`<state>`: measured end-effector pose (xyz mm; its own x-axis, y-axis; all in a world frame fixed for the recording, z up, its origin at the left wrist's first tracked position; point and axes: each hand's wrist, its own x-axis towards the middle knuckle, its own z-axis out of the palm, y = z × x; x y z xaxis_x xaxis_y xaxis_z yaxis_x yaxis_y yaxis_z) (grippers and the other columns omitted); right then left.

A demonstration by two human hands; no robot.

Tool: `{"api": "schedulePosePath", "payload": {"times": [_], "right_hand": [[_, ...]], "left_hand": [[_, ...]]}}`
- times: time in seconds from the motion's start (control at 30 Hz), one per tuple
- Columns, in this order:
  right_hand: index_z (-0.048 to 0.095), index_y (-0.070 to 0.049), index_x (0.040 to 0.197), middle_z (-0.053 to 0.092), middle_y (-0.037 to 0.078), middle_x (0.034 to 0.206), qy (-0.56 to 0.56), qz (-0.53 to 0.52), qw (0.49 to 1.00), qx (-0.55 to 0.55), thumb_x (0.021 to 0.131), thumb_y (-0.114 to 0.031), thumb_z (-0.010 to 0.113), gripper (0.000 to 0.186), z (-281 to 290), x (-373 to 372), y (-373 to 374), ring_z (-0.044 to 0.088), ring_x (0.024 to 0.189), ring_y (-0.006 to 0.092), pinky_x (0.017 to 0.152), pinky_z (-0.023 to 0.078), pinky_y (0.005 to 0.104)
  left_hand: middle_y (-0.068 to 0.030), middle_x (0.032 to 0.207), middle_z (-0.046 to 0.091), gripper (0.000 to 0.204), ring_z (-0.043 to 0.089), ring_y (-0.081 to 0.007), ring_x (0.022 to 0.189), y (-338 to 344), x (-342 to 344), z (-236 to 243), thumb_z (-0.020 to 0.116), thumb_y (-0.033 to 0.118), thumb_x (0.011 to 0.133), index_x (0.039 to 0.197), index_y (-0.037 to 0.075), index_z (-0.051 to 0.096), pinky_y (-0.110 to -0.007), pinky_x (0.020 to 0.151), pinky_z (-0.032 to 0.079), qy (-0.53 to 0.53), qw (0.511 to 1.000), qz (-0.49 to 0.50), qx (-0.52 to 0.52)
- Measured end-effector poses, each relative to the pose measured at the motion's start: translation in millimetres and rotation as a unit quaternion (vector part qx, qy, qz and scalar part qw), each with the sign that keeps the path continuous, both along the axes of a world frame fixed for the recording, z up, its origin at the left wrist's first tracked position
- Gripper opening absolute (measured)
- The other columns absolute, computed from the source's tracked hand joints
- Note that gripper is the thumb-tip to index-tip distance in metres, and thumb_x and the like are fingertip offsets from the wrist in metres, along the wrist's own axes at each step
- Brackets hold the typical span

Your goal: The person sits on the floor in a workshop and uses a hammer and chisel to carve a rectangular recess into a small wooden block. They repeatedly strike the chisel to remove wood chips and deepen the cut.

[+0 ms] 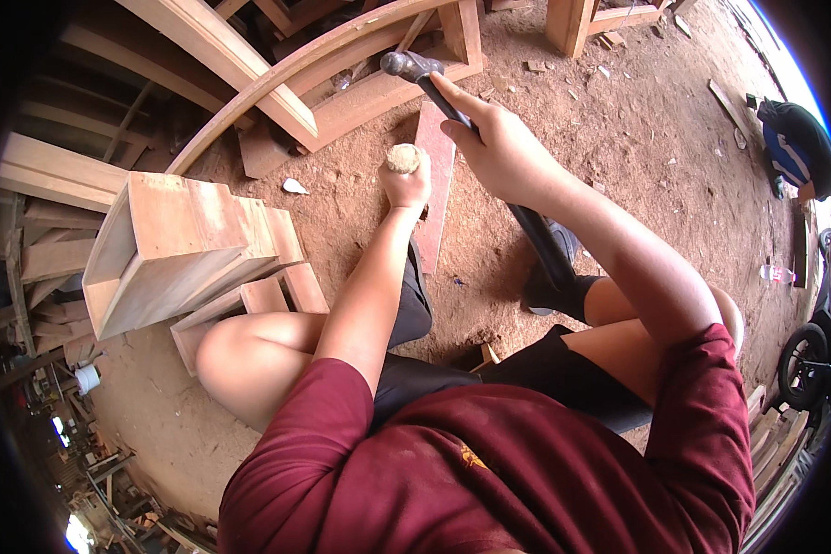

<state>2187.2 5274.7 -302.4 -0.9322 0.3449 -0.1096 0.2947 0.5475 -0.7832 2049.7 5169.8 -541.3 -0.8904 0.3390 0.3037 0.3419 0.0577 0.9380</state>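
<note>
My left hand [404, 187] is closed around an upright chisel, and the round, frayed end of its wooden handle [403, 158] shows above the fist. Its blade is hidden beneath the hand. Under that fist a flat reddish board [441, 212] lies on the dirt between my feet. My right hand [503, 152] grips a hammer [448, 100] by its long dark handle, index finger stretched along it. The hammer's rounded metal head is raised, beyond and to the right of the chisel's end, apart from it.
Left of my legs stands a stepped wooden piece [189, 217]. A curved wooden rail [295, 78] and frame timbers lie ahead. A dark bag-like bundle [797, 148], a bottle [777, 274] and a wheel [803, 367] are at the right. Wood scraps dot the dirt floor [656, 166].
</note>
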Motion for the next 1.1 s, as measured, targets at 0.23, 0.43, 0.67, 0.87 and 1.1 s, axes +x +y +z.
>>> {"api": "schedulePosePath", "payload": {"times": [0.23, 0.43, 0.67, 0.87, 1.1], "right_hand": [[0.034, -0.013, 0.152, 0.068, 0.024, 0.089, 0.058, 0.024, 0.997, 0.035, 0.099, -0.017, 0.05, 0.055, -16, 2, -5, 0.07, 0.081, 0.0342, 0.079, 0.053, 0.0432], [0.026, -0.011, 0.154, 0.066, 0.022, 0.074, -0.057, 0.133, 0.981, 0.126, 0.092, -0.008, 0.051, 0.067, -35, -5, -14, 0.069, 0.065, 0.0319, 0.061, 0.055, 0.0435], [0.022, -0.01, 0.155, 0.069, 0.019, 0.081, 0.018, 0.114, 0.979, 0.169, 0.087, -0.003, 0.051, 0.074, -45, -7, -17, 0.069, 0.067, 0.033, 0.061, 0.055, 0.0441], [0.021, -0.012, 0.156, 0.068, 0.019, 0.077, -0.114, 0.135, 0.968, 0.175, 0.088, -0.005, 0.052, 0.075, -45, -5, -20, 0.068, 0.065, 0.033, 0.061, 0.053, 0.0457], [0.037, -0.016, 0.15, 0.066, 0.022, 0.079, 0.071, 0.053, 0.995, 0.049, 0.096, -0.015, 0.053, 0.057, -26, -5, -13, 0.068, 0.071, 0.0349, 0.068, 0.053, 0.0434]], "left_hand": [[-0.006, 0.068, 0.067, 0.016, 0.067, -0.0153, 0.066, -1, -4, -11, 0.07, 0.013, 0.083, 0.073, 0.001, 0.064, -0.033, 0.061, 0.051, -0.007, 1.0, 0.005, -0.015], [-0.009, 0.077, 0.072, 0.012, 0.07, -0.019, 0.069, 4, -1, -8, 0.069, 0.013, 0.083, 0.087, 0.002, 0.069, -0.035, 0.065, 0.057, 0.071, 0.997, 0.009, 0.04], [-0.0097, 0.083, 0.073, 0.014, 0.072, -0.0206, 0.075, -3, -5, -10, 0.069, 0.014, 0.083, 0.092, 0.003, 0.07, -0.035, 0.066, 0.058, 0.032, 0.999, 0.0, -0.013], [-0.0071, 0.078, 0.072, 0.011, 0.071, -0.0176, 0.073, -7, 8, -16, 0.067, 0.015, 0.085, 0.084, 0.003, 0.068, -0.034, 0.066, 0.057, 0.025, 0.999, -0.004, -0.043], [-0.0048, 0.066, 0.067, 0.016, 0.067, -0.0164, 0.063, -3, -15, 20, 0.064, 0.012, 0.086, 0.073, 0.004, 0.064, -0.032, 0.058, 0.05, 0.03, 0.999, -0.01, -0.008]]}}
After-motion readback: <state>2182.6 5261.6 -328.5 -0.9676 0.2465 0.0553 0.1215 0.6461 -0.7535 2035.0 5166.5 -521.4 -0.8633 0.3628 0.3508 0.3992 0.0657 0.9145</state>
